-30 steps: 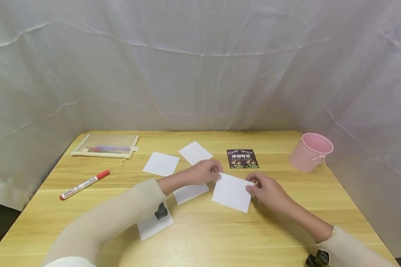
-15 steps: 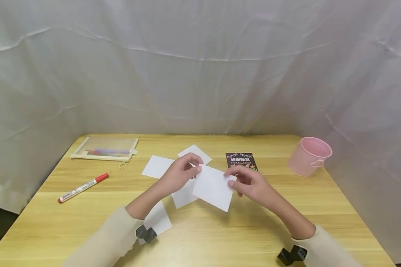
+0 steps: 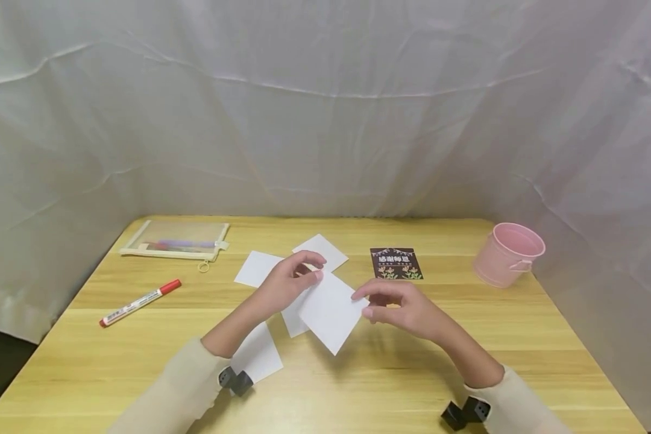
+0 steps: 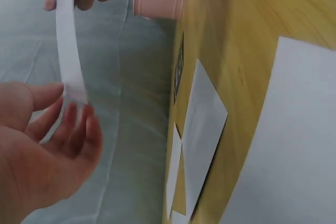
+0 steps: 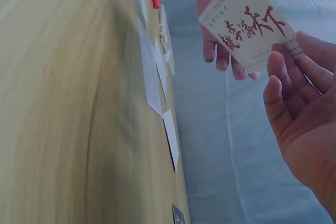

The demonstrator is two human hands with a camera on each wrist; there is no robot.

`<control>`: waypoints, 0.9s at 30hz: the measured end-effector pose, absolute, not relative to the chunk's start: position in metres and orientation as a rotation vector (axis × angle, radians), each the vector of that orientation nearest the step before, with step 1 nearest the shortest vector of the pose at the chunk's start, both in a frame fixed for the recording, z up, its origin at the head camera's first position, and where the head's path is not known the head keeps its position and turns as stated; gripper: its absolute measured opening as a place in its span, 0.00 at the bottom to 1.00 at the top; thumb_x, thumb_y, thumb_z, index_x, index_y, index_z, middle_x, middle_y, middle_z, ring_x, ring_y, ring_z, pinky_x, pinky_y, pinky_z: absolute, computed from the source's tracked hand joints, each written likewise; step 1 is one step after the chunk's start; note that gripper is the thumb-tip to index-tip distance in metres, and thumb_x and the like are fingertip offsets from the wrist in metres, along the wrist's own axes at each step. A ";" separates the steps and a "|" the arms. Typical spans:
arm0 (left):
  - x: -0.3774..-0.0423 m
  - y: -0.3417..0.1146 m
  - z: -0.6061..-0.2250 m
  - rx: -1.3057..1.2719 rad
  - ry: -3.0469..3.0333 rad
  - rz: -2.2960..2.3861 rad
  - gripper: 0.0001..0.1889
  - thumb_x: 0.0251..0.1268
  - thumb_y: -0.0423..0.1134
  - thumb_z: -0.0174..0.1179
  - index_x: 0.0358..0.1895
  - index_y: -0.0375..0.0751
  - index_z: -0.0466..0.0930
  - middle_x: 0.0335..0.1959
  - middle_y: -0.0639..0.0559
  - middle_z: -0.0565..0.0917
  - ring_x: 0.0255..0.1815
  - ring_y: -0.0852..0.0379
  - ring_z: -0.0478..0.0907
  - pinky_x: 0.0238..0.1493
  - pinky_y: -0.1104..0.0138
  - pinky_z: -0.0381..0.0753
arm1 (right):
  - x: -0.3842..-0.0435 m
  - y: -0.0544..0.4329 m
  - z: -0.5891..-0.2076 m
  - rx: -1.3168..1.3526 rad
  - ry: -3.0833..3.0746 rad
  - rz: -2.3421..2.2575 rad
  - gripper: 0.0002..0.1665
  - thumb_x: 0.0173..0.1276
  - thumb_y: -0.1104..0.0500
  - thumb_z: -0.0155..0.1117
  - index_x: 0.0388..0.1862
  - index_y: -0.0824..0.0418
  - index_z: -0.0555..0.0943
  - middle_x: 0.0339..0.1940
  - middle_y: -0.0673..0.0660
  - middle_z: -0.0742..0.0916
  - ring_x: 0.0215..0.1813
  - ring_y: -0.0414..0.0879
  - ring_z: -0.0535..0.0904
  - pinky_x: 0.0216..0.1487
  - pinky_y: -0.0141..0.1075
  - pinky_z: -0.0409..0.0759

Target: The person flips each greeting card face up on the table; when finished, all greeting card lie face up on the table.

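Note:
A square card is held up over the table, its blank white side facing the head camera. My left hand pinches its far corner between thumb and fingers. At the right corner, the thumb and fingers of my right hand grip it too. The right wrist view shows the underside of the card, printed with red brush-style characters and small lettering. Below and left of it lie several white cards, one of them at the back, another near my left wrist.
A dark card with flowers and bunting lies beyond my right hand. A pink bucket stands at the back right. On the left are a red marker and a mesh zip pouch with pens. Pale cloth hangs behind the table.
Both hands have brought the card left and nearer to me, and it has turned so that one corner points at me. The dark card shows fully again behind my right hand.

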State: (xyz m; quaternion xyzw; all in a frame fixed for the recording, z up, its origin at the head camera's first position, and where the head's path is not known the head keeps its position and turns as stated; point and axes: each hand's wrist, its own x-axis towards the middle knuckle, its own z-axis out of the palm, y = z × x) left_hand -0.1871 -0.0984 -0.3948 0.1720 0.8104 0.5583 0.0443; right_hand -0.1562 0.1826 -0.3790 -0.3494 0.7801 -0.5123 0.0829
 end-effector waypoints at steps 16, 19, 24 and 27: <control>-0.169 -0.091 -0.382 0.656 2.137 1.962 0.09 0.72 0.38 0.60 0.51 0.39 0.79 0.43 0.49 0.84 0.46 0.48 0.83 0.53 0.58 0.82 | -0.158 0.181 -0.378 -0.451 2.576 -1.900 0.13 0.74 0.52 0.65 0.40 0.62 0.84 0.22 0.59 0.81 0.22 0.47 0.77 0.26 0.38 0.81; -0.169 -0.088 -0.385 0.639 2.177 1.951 0.09 0.70 0.37 0.63 0.49 0.40 0.80 0.43 0.50 0.84 0.44 0.54 0.82 0.51 0.62 0.82 | -0.159 0.179 -0.379 -0.419 2.562 -1.942 0.14 0.74 0.53 0.65 0.39 0.65 0.83 0.21 0.58 0.81 0.20 0.46 0.76 0.24 0.38 0.81; -0.170 -0.086 -0.387 0.613 2.251 1.964 0.08 0.68 0.34 0.65 0.48 0.40 0.81 0.39 0.51 0.84 0.39 0.56 0.81 0.44 0.68 0.82 | -0.159 0.179 -0.381 -0.430 2.577 -1.932 0.13 0.74 0.54 0.64 0.39 0.64 0.84 0.19 0.54 0.78 0.20 0.41 0.70 0.20 0.31 0.72; -0.169 -0.086 -0.387 0.597 2.274 1.972 0.08 0.67 0.34 0.65 0.47 0.40 0.81 0.37 0.50 0.83 0.36 0.56 0.79 0.40 0.69 0.80 | -0.158 0.180 -0.382 -0.504 2.724 -1.847 0.09 0.74 0.56 0.64 0.40 0.61 0.85 0.24 0.51 0.80 0.25 0.39 0.70 0.24 0.29 0.70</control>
